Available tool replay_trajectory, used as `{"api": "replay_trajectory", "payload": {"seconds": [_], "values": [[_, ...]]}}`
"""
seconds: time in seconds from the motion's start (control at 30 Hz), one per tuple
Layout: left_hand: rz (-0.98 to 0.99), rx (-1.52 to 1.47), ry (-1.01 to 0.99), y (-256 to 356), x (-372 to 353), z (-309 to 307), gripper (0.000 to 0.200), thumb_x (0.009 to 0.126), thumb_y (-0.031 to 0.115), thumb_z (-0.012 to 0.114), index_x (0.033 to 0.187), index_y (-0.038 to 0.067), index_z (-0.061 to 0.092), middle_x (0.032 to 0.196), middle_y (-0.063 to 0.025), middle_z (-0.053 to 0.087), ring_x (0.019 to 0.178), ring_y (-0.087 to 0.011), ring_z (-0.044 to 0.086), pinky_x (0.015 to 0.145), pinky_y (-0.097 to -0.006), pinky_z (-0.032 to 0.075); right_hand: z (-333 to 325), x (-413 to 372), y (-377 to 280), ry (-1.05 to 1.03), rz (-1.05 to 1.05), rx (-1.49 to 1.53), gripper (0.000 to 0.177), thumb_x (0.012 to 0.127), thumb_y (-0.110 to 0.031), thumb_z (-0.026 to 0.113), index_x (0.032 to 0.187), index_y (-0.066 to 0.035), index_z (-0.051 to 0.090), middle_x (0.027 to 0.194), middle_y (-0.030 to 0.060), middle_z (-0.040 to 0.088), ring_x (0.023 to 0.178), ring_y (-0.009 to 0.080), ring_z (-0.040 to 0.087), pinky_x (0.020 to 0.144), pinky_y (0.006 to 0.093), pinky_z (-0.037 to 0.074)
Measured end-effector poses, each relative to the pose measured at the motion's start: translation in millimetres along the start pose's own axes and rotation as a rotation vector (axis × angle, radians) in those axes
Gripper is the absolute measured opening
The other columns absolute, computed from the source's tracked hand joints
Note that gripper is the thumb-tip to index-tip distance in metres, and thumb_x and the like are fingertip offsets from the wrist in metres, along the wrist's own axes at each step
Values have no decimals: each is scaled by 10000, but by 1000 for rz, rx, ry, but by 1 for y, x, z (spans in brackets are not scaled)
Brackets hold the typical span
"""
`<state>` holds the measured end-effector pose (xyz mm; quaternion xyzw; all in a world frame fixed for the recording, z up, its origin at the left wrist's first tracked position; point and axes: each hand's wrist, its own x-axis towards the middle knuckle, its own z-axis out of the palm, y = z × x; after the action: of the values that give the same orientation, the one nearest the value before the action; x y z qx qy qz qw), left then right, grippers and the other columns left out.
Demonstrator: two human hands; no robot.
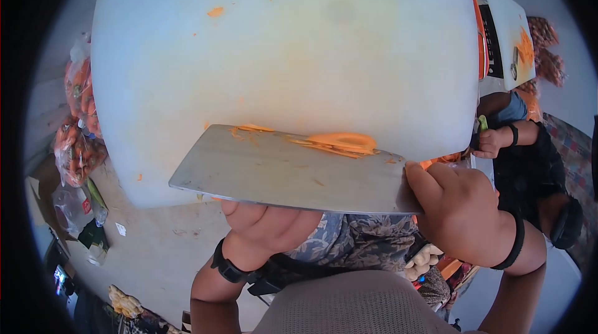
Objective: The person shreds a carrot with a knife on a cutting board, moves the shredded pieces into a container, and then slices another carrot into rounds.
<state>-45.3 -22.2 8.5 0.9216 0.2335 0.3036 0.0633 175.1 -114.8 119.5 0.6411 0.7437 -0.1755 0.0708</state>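
Gripping a cleaver (293, 175), the right hand (458, 209) is clenched; the half-hidden left hand (271, 225) I cannot judge.

Light bright, diffuse; source out of view. Board (280, 66) pale, bluish toward its left edge, warmer at centre; shading soft. Knife (293, 175) blade dull grey with faint sheen, specks resolved. Wide-lens distortion: board edges bow outward, view corners go black. Beyond right edge, dark clothing (526, 163) loses detail. Beyond near left corner, small screen (60, 278) glows, blurred.
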Motion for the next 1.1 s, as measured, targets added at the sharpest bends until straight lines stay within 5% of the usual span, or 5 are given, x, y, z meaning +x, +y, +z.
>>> {"api": "replay_trajectory", "payload": {"seconds": [0.17, 0.23, 0.33, 0.77, 1.1], "values": [[-7, -13, -3, -2, 6, -1, 172, 731, 223, 648, 878, 260, 728, 1026, 104, 649, 1024, -155, 542, 886, -355, 424, -4, 3, -1, -14, 30, 20, 227, 712, -121, 644, 874, 18, 567, 597, 48, 463, 438, 157, 496, 375, 303, 374], [87, -63, -83, -6, 6, -5, 233, 729, 144, 674, 951, 185, 731, 1105, -29, 611, 1096, -285, 501, 857, -440, 430, -7, 5, -3, -43, 47, 22, 208, 726, -124, 637, 865, 13, 564, 594, 44, 458, 437, 155, 495, 375, 303, 379], [35, -7, -54, -3, 11, -2, 184, 744, 230, 644, 902, 258, 732, 1054, 97, 646, 1015, -157, 555, 891, -356, 422, 0, 15, -3, 2, 27, 30, 199, 731, -131, 640, 857, 1, 561, 597, 44, 462, 444, 166, 512, 380, 306, 394], [67, -85, -36, -4, 7, -3, 243, 698, 138, 692, 931, 170, 752, 1059, -4, 665, 1077, -255, 543, 902, -419, 456, 11, 30, -6, 114, -30, 101, 274, 695, -112, 646, 931, 18, 599, 609, 39, 467, 448, 156, 519, 384, 285, 402], [-374, -615, -280, -5, -19, -10, 216, 776, 225, 632, 968, 256, 727, 1077, 57, 660, 981, -146, 609, 901, -374, 472, -13, -18, -9, 53, -28, 156, 484, 601, -29, 611, 1061, 124, 608, 631, 42, 451, 477, 135, 505, 383, 272, 363]]}}
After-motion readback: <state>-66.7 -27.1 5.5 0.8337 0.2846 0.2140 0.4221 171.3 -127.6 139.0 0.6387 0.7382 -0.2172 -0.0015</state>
